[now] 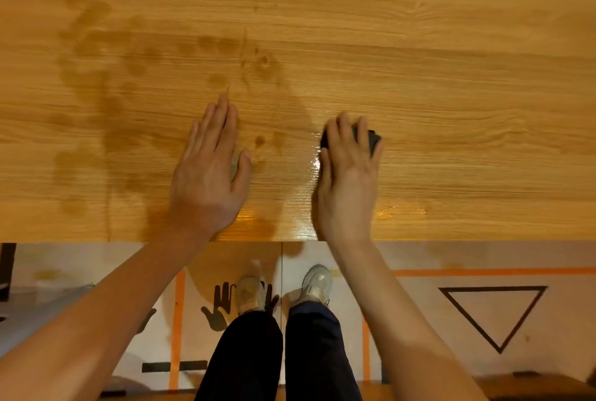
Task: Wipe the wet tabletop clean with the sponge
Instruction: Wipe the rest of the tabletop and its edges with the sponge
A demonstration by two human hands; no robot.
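A dark sponge (371, 139) is gripped under the curled fingers of the right hand (350, 171) and pressed to the wooden surface (451, 78), near its front edge. The left hand (209, 168) is laid flat on the surface, fingers straight and close together. Glossy water (309, 168) is seen just beside the sponge, and darker damp patches (96, 94) well to the left. Water could be pushed over the front edge onto the floor (419, 258), or the left patches could be missed if strokes are kept short
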